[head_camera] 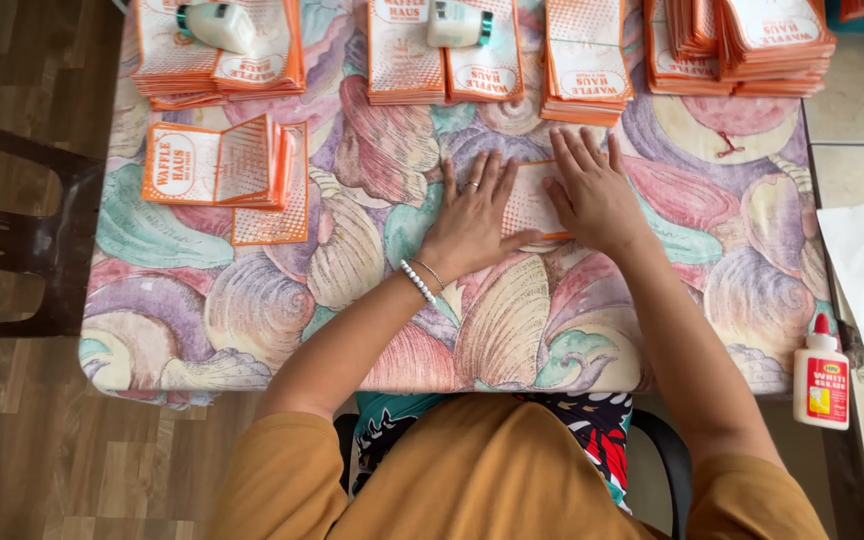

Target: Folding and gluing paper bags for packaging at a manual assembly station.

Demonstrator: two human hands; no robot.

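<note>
My left hand (472, 222) and my right hand (595, 195) both lie flat, fingers spread, pressing down on one orange and white printed paper bag (529, 203) on the table with a seashell-patterned cloth (352, 250). The bag shows only between the two hands; most of it is covered by them. A ring is on my left hand and beaded bracelets are on that wrist.
Several stacks of the same orange and white bags (582, 60) line the far edge, two topped by small white bottles (220, 25). A smaller pile of bags (222, 165) lies at the left. A white glue bottle with red cap (820, 380) stands at the right. A dark chair (22, 240) is at the left.
</note>
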